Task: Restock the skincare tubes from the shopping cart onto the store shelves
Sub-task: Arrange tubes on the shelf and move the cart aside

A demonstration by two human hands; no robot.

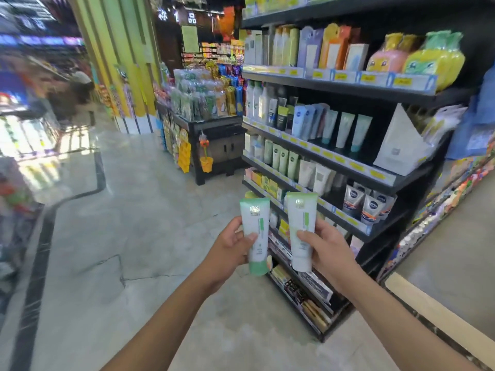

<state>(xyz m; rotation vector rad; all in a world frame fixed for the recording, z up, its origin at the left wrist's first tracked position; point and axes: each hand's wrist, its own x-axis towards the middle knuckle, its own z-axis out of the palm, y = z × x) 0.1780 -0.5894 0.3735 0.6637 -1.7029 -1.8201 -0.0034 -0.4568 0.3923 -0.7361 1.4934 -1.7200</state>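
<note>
At centre frame, the thumb (250, 238) and curled fingers of the left hand (230, 243) grasp a white plastic skincare tube with green ends (256, 226) around its lower half. The right hand (325, 246) likewise grips a second white-and-green tube (301, 223), thumb across its front. Both tubes stand upright, cap down and crimped end up, side by side with a narrow gap between them. They are held in the air before the lower tiers of a black metal shelving unit (348, 89) and touch none of its edges. The unit's yellow-tagged front lips run diagonally away toward the upper left. Rows of pale standing tubes (345, 127) occupy its middle tiers, with dark gaps between some. Left of the hands, pale polished stone floor (120, 210) lies open, crossed by a dark inlaid strip (40, 250). Beyond it stand a black display table of packaged goods (214, 135) and a yellow-green pillar (120, 62). The far left edge is blurred; what stands there cannot be told.
</note>
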